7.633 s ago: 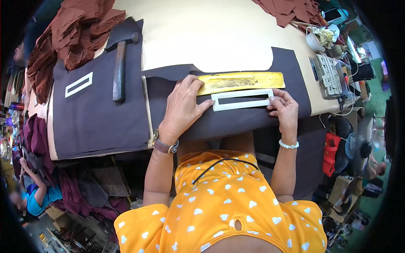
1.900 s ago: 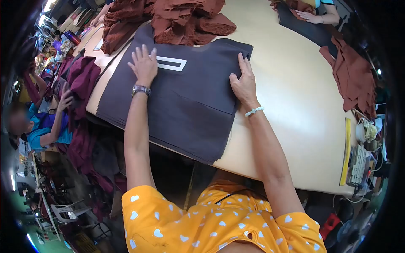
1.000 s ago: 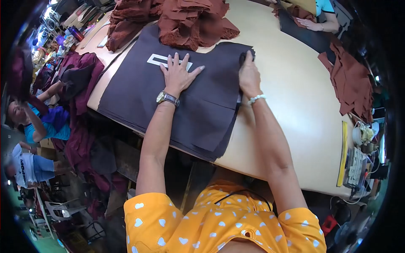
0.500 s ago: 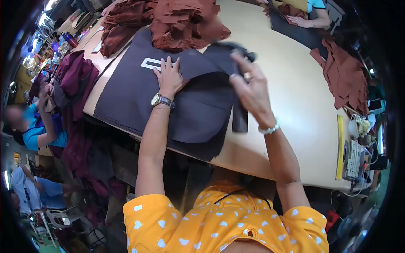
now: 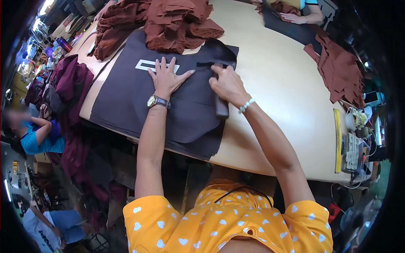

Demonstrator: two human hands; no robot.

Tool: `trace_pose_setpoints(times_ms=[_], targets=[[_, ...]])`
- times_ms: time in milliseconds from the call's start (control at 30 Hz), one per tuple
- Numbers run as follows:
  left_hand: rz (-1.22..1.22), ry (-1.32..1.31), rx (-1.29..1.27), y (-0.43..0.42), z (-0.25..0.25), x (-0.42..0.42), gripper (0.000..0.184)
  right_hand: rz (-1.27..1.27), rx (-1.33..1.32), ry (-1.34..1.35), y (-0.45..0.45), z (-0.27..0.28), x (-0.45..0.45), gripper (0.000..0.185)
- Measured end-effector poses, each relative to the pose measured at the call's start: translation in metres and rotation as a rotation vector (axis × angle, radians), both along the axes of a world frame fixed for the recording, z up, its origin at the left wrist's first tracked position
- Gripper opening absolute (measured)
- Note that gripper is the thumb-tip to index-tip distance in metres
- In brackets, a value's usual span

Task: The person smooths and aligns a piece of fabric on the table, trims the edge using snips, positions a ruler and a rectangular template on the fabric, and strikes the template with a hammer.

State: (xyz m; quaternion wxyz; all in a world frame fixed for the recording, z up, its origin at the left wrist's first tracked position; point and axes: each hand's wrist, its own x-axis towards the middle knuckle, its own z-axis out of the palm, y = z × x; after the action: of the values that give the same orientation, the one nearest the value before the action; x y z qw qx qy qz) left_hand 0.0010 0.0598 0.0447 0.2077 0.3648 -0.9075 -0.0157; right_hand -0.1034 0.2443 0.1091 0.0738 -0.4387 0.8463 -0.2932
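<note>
My left hand (image 5: pixel 166 80) lies flat with fingers spread on a stack of dark fabric panels (image 5: pixel 120 99). Its fingertips touch a white rectangular frame-shaped template (image 5: pixel 145 63) on the top layer. My right hand (image 5: pixel 230 86) is closed over a dark bar-shaped thing (image 5: pixel 222 109) at the stack's right side. One end of the bar shows below the hand; a black crosswise part shows near the fingertips. What kind of thing it is I cannot tell. A darker, curved piece of the fabric (image 5: pixel 219 50) is just beyond that hand.
Reddish-brown fabric heaps (image 5: pixel 175 25) lie at the far side of the table (image 5: pixel 274 105). More brown pieces (image 5: pixel 339 71) and a yellow ruler (image 5: pixel 337 141) are at the right. A co-worker's hand (image 5: pixel 294 18) rests on dark fabric at the back. Maroon cloth (image 5: pixel 74 76) hangs at the left.
The raised, curved fabric layer has come down flat on the stack. My right hand has moved left and slightly downward with the dark bar. My left hand stays spread on the fabric.
</note>
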Motion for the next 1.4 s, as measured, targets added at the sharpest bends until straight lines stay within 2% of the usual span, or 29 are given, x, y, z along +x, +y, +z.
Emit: trace_pose_setpoints(times_ms=[100, 200, 267, 300, 333, 367, 400, 500, 600, 667, 733, 767, 800, 833, 867, 900, 1000, 1100, 1200, 1333, 1400], targets=[[0.005, -0.007, 0.004, 0.003, 0.004, 0.000, 0.090, -0.081, -0.065, 0.049, -0.019, -0.014, -0.023, 0.045], [0.003, -0.020, 0.008, 0.004, 0.007, 0.000, 0.090, -0.098, 0.068, 0.067, -0.024, -0.014, -0.027, 0.040], [0.002, -0.024, 0.004, 0.003, 0.006, 0.000, 0.090, -0.138, 0.150, 0.159, -0.018, -0.004, -0.004, 0.046], [0.006, -0.036, 0.010, 0.004, 0.008, 0.000, 0.089, -0.084, 0.118, 0.304, -0.010, -0.004, 0.013, 0.051], [0.010, -0.045, 0.013, 0.004, 0.008, 0.000, 0.089, -0.044, 0.108, 0.326, 0.000, -0.005, 0.034, 0.053], [0.012, -0.052, 0.017, 0.003, 0.008, 0.000, 0.089, 0.139, 0.118, 0.405, 0.014, -0.010, 0.051, 0.055], [0.011, -0.063, 0.022, 0.003, 0.008, 0.000, 0.089, 0.270, 0.014, 0.530, 0.031, -0.023, 0.070, 0.057], [0.037, -0.161, 0.004, 0.003, 0.010, -0.001, 0.089, 0.471, -0.045, 0.317, 0.094, -0.053, 0.127, 0.066], [0.045, -0.259, 0.004, 0.005, 0.013, -0.003, 0.087, 0.451, -0.122, 0.289, 0.188, -0.060, 0.142, 0.061], [0.068, -0.320, -0.031, -0.008, 0.004, -0.005, 0.084, 0.227, -0.200, 0.194, 0.244, -0.077, 0.127, 0.058], [0.030, -0.373, -0.074, -0.024, -0.005, -0.005, 0.080, -0.121, -0.226, 0.413, 0.320, -0.102, 0.101, 0.051], [-0.006, -0.377, -0.090, -0.036, -0.013, -0.005, 0.079, -0.426, -0.146, 0.601, 0.354, -0.097, 0.090, 0.046], [0.027, -0.334, -0.063, -0.033, -0.009, -0.005, 0.080, -0.724, -0.003, 0.528, 0.397, -0.102, 0.085, 0.050], [0.024, -0.317, -0.043, -0.031, -0.007, -0.005, 0.081, -0.937, 0.037, 0.589, 0.434, -0.105, 0.076, 0.052], [0.024, -0.304, -0.038, -0.036, -0.010, -0.005, 0.082, -1.098, 0.109, 0.611, 0.472, -0.113, 0.075, 0.052], [0.021, -0.288, -0.051, -0.036, -0.010, -0.005, 0.082, -1.230, 0.128, 0.496, 0.507, -0.122, 0.079, 0.052], [0.044, -0.219, -0.298, -0.024, -0.007, -0.005, 0.079, -1.286, 0.197, 0.189, 0.561, -0.134, 0.096, 0.043], [-0.034, -0.049, -0.482, -0.010, -0.008, -0.004, 0.072, -1.213, 0.235, 0.157, 0.578, -0.145, 0.103, 0.037], [-0.105, -0.022, -0.390, 0.065, 0.012, 0.001, 0.066, -1.213, 0.208, 0.194, 0.582, -0.151, 0.103, 0.032], [-0.231, -0.130, -0.073, 0.157, 0.013, 0.024, 0.063, -1.191, 0.293, 0.193, 0.569, -0.137, 0.102, 0.029], [-0.212, -0.091, 0.038, 0.183, 0.009, 0.034, 0.063, -1.206, 0.279, 0.186, 0.570, -0.137, 0.102, 0.026]])
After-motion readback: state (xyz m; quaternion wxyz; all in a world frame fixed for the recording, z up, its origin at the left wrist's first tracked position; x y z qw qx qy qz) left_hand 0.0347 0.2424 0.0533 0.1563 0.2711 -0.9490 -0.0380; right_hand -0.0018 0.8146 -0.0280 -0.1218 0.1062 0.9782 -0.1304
